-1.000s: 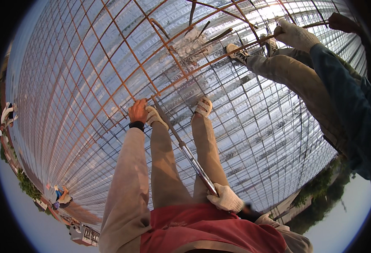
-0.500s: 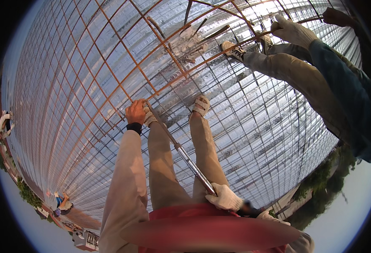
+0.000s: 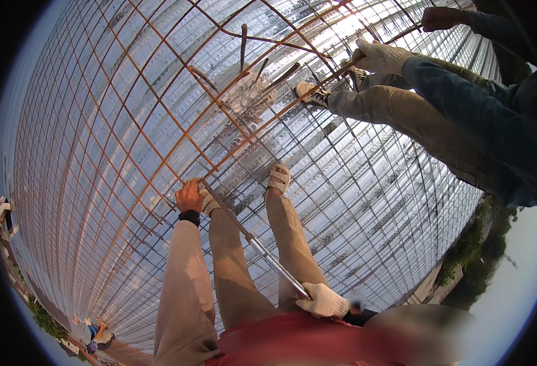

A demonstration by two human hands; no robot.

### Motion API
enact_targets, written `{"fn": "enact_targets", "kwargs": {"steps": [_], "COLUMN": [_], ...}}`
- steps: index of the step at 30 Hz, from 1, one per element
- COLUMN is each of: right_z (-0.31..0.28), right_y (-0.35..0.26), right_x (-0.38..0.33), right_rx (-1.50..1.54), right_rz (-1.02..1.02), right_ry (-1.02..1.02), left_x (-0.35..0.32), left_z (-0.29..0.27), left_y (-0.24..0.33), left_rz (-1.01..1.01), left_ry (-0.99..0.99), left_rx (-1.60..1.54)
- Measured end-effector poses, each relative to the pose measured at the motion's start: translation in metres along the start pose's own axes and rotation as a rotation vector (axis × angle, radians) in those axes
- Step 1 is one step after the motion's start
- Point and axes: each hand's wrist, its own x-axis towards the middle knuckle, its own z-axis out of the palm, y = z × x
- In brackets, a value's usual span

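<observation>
Tying rusty rebar mesh [image 3: 159, 122] over corrugated steel decking [image 3: 372, 201]
Left hand [image 3: 189, 196] grips a mesh bar; gloved right hand [image 3: 322, 300] clasps the long metal tool [image 3: 253, 241] — likely hooking the crossing beside the left hand.

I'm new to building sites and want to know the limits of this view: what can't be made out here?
Head view:
- Tip of the long metal rod tool: hidden behind the left hand.
- Right hand in a white glove: its fingers wrap under the handle.
- Co-worker in blue sleeve: body cut off by the right rim.
- Rusty rebar mesh: ties too small.
</observation>
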Motion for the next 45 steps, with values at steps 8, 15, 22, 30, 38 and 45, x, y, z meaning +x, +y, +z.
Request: {"fn": "enact_targets", "kwargs": {"steps": [8, 15, 22, 30, 38, 45], "right_z": [-0.001, -0.004, -0.006, -0.018, -0.022, -0.015], "right_y": [-0.004, -0.008, -0.007, 0.004, 0.01, 0.009], "right_x": [-0.003, -0.004, -0.003, -0.013, -0.01, -0.011], "right_rx": [0.05, 0.055, 0.011, -0.136, -0.205, -0.216], "right_rz": [0.035, 0.075, 0.081, -0.001, -0.044, -0.016], "right_ry": [0.002, -0.025, -0.013, 0.043, 0.049, 0.057], "left_x": [-0.002, -0.011, -0.014, -0.015, -0.013, -0.008], "left_z": [0.009, 0.007, -0.01, -0.013, -0.025, -0.023], "left_y": [-0.01, -0.017, -0.018, -0.011, -0.013, -0.01], "left_rz": [-0.004, -0.023, 0.054, -0.012, 0.008, -0.018], "left_ry": [0.037, 0.08, 0.095, 0.072, 0.044, 0.066], "left_rx": [0.019, -0.008, -0.107, -0.158, -0.174, -0.197]}}
